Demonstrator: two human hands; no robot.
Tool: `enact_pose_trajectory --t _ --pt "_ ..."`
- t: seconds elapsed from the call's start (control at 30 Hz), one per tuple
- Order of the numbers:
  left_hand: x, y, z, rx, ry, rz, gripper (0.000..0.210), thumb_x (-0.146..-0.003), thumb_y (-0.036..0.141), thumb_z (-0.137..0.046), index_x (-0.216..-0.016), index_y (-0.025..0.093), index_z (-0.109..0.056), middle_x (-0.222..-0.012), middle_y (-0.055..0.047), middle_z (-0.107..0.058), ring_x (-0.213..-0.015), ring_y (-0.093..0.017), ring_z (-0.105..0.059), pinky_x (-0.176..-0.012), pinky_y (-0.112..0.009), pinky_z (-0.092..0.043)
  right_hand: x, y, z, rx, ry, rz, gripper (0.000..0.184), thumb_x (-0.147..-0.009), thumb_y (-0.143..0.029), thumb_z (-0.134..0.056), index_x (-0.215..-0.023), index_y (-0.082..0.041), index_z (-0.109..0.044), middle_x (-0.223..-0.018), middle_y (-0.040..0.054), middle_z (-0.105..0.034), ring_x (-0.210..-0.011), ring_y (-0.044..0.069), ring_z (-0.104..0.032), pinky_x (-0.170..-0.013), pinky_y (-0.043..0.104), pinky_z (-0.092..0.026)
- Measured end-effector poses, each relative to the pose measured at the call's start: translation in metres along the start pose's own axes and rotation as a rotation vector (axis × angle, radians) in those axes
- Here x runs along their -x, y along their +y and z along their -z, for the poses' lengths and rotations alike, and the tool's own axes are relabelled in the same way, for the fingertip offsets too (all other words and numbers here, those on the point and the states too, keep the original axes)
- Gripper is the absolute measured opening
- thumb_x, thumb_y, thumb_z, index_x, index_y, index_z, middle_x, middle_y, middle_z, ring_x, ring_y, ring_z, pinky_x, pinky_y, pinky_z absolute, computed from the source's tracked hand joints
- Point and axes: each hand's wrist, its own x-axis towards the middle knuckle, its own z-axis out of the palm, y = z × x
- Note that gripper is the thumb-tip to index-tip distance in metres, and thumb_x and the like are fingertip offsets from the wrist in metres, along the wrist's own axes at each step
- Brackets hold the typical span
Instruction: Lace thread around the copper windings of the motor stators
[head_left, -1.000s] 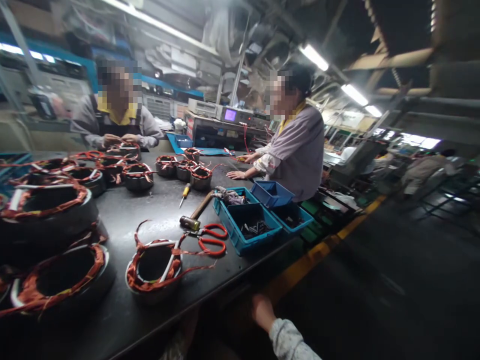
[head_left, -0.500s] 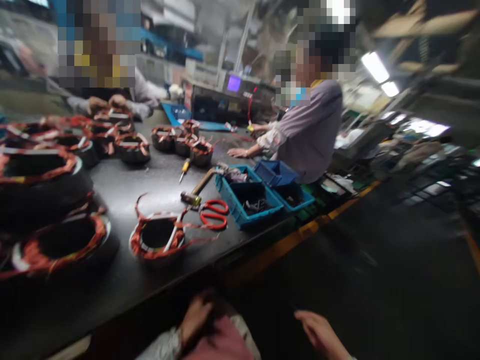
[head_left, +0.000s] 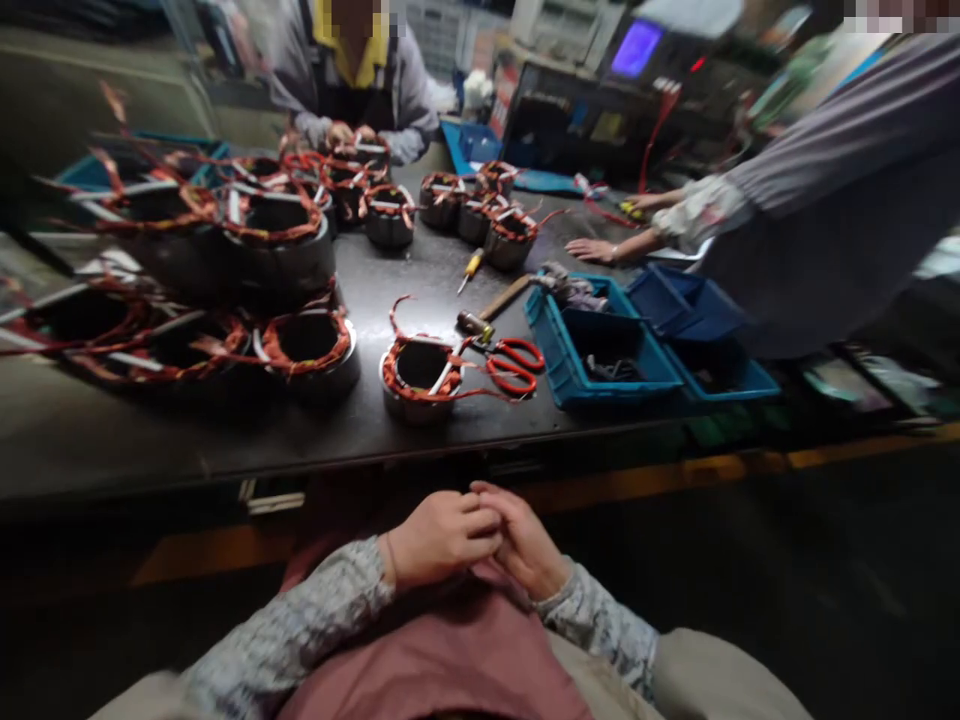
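Over my lap, below the table edge, my two hands meet. My left hand point(head_left: 444, 538) has its fingers curled against my right hand point(head_left: 527, 543), whose fingers are also bent closed. Whatever lies between them, if anything, is hidden. Nearest to them on the table is a small motor stator point(head_left: 421, 385) with red-orange windings and loose lead ends. Beside it lie red-handled scissors point(head_left: 515, 366), touched by the stator's leads. A hammer point(head_left: 495, 308) and a yellow-handled screwdriver point(head_left: 471, 270) rest just behind.
Larger wound stators point(head_left: 307, 350) stand in stacks at the left, smaller ones point(head_left: 390, 215) further back. Blue bins point(head_left: 555, 365) with metal parts and a cloth sit right. One co-worker point(head_left: 360, 85) handles a stator across the table; another point(head_left: 840, 210) leans on it at right.
My view has swung left and down toward the table and my lap. My hands, apart before, have come together. The stator, scissors and tools stay put on the table.
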Motion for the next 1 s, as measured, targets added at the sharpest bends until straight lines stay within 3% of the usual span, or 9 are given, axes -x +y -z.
enact_pose_trajectory --t 0.13,0.27,0.33,0.47,0.6,0.7,0.83,0.9,1.0 --pt "-0.004 0.003 0.012 0.296 0.233 0.295 0.026 -0.097 0.021 -0.045 -0.085 0.018 -0.068 -0.076 -0.003 -0.067 -0.065 -0.011 -0.060 -0.058 -0.019 -0.049 0.007 -0.003 0.005 0.203 -0.068 -0.049 0.046 -0.077 -0.059 -0.063 -0.086 -0.014 -0.069 -0.059 0.0028 -0.060 -0.050 0.015 -0.056 -0.049 0.027 -0.047" --pt "-0.007 -0.009 0.021 0.511 0.406 0.470 0.012 -0.090 0.022 -0.061 -0.088 0.021 -0.073 -0.068 0.001 -0.067 -0.056 -0.008 -0.063 -0.052 -0.012 -0.050 0.011 -0.030 0.016 0.583 0.119 0.497 0.048 -0.087 -0.055 -0.053 -0.113 -0.017 -0.068 -0.093 0.0109 -0.070 -0.086 0.021 -0.065 -0.084 0.036 -0.052" --pt "-0.010 -0.013 0.024 0.509 0.474 0.462 0.010 -0.087 0.021 -0.064 -0.088 0.023 -0.074 -0.070 0.001 -0.070 -0.059 -0.010 -0.066 -0.055 -0.013 -0.052 0.011 -0.041 0.012 0.547 -0.006 0.597 0.049 -0.090 -0.055 -0.050 -0.119 -0.019 -0.066 -0.106 0.0112 -0.069 -0.100 0.022 -0.063 -0.092 0.036 -0.049" --pt "-0.011 -0.012 0.025 0.396 0.546 0.429 0.014 -0.086 0.019 -0.063 -0.092 0.026 -0.074 -0.072 0.001 -0.071 -0.062 -0.012 -0.063 -0.056 -0.019 -0.054 0.004 -0.033 -0.015 0.258 -0.311 0.253 0.053 -0.085 -0.065 -0.053 -0.079 -0.015 -0.068 -0.064 0.0036 -0.063 -0.059 0.015 -0.060 -0.056 0.026 -0.048" --pt "-0.005 -0.010 0.030 0.344 0.528 0.501 0.013 -0.087 0.036 -0.060 -0.089 0.034 -0.073 -0.066 0.002 -0.070 -0.058 -0.017 -0.059 -0.051 -0.028 -0.053 0.004 -0.017 -0.033 0.131 -0.255 0.085 0.048 -0.078 -0.060 -0.066 -0.062 -0.016 -0.058 -0.047 -0.0037 -0.049 -0.040 0.006 -0.040 -0.042 0.020 -0.030" --pt "0.002 -0.026 0.051 0.068 0.396 0.535 0.019 -0.092 0.031 -0.052 -0.100 0.032 -0.070 -0.085 -0.001 -0.074 -0.081 -0.020 -0.065 -0.073 -0.036 -0.057 0.001 -0.027 -0.032 0.156 -0.181 0.072 0.042 -0.074 -0.057 -0.069 -0.072 -0.016 -0.063 -0.047 -0.0040 -0.051 -0.040 0.007 -0.041 -0.042 0.020 -0.031" --pt "-0.009 -0.070 0.092 -0.298 0.120 0.649 0.027 -0.090 0.031 -0.055 -0.111 0.018 -0.067 -0.122 -0.011 -0.066 -0.120 -0.029 -0.055 -0.109 -0.054 -0.037 -0.012 -0.048 -0.024 0.214 -0.096 0.115 0.038 -0.074 -0.054 -0.066 -0.079 -0.016 -0.066 -0.048 -0.0032 -0.055 -0.036 0.006 -0.039 -0.037 0.019 -0.028" --pt "-0.028 -0.091 0.105 -0.250 -0.103 0.678 0.022 -0.092 0.024 -0.050 -0.097 0.018 -0.071 -0.109 -0.007 -0.072 -0.106 -0.024 -0.062 -0.112 -0.055 -0.031 -0.016 -0.054 -0.024 0.219 -0.090 0.160 0.036 -0.075 -0.051 -0.066 -0.079 -0.015 -0.067 -0.048 -0.0029 -0.056 -0.037 0.006 -0.041 -0.037 0.019 -0.029" --pt "-0.064 -0.115 0.108 -0.183 -0.352 0.728 0.021 -0.087 0.021 -0.054 -0.079 0.014 -0.072 -0.082 -0.005 -0.073 -0.074 -0.016 -0.064 -0.096 -0.040 -0.045 -0.020 -0.053 -0.027 0.195 -0.122 0.165 0.037 -0.075 -0.050 -0.064 -0.083 -0.015 -0.067 -0.048 -0.0031 -0.056 -0.037 0.006 -0.040 -0.037 0.018 -0.029"
